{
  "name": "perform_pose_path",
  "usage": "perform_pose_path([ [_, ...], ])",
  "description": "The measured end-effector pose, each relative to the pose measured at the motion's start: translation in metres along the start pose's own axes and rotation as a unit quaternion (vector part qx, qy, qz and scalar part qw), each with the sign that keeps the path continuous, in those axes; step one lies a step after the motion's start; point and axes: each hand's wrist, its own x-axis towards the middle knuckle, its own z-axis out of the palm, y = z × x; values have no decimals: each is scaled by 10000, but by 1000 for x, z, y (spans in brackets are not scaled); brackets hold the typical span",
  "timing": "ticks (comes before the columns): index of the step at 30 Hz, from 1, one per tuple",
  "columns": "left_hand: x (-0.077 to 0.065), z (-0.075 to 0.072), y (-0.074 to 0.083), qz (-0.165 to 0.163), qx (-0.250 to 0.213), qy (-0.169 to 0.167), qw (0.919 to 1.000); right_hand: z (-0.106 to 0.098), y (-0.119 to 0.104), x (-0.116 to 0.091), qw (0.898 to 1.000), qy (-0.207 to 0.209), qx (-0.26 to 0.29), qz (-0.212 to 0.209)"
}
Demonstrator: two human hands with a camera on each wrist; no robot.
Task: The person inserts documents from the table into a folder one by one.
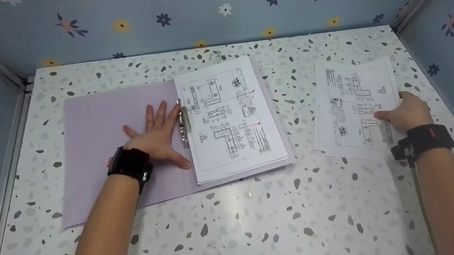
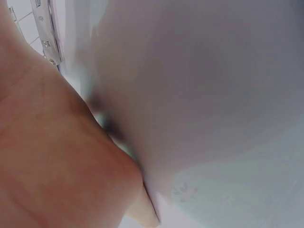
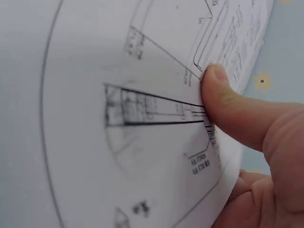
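A pale purple folder (image 1: 94,136) lies spread flat on the table, with a metal clip (image 1: 183,126) along its spine. My left hand (image 1: 156,139) rests on its left cover, fingers spread, the index fingertip right at the clip. On the folder's right side lies a stack of papers (image 1: 235,120) printed with technical drawings. Off to the right, my right hand (image 1: 411,110) pinches the right edge of some loose drawing sheets (image 1: 351,102). In the right wrist view the thumb (image 3: 223,102) presses on the curved top sheet (image 3: 80,156), with the other fingers behind it.
The white speckled tabletop (image 1: 240,231) runs in front of the folder and between it and the loose sheets. Blue panels with a flower print (image 1: 211,11) stand along the back and both sides. A cable (image 1: 422,202) runs from the right wrist strap along the forearm.
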Motion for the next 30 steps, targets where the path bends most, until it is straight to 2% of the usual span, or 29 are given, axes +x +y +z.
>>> perform_pose_path([
  [4, 1, 0, 0, 16, 2, -14, 10000, -10, -2, -2, 9995, 203, 145, 204],
  [7, 1, 0, 0, 9, 6, -54, 10000, -18, -4, -4, 9971, 518, 464, 324],
  [13, 0, -1, 1, 43, 16, -36, 10000, -36, -13, -9, 9832, 1349, 1132, 484],
  [16, 0, 0, 0, 45, 27, -25, 10000, -44, -22, -9, 9706, 1857, 1436, 523],
  [19, -1, 0, 0, 36, 22, -23, 10000, -48, -30, -10, 9569, 2156, 1875, 522],
  [23, -1, -1, 0, 59, 12, -42, 10000, -48, -39, -13, 9361, 2162, 2727, 507],
  [26, 0, -1, 1, 76, 21, -48, 10000, -47, -47, -13, 9142, 2153, 3401, 479],
  [30, -1, -1, 1, 47, 47, -33, 10000, -42, -58, -12, 8976, 2300, 3756, 197],
])
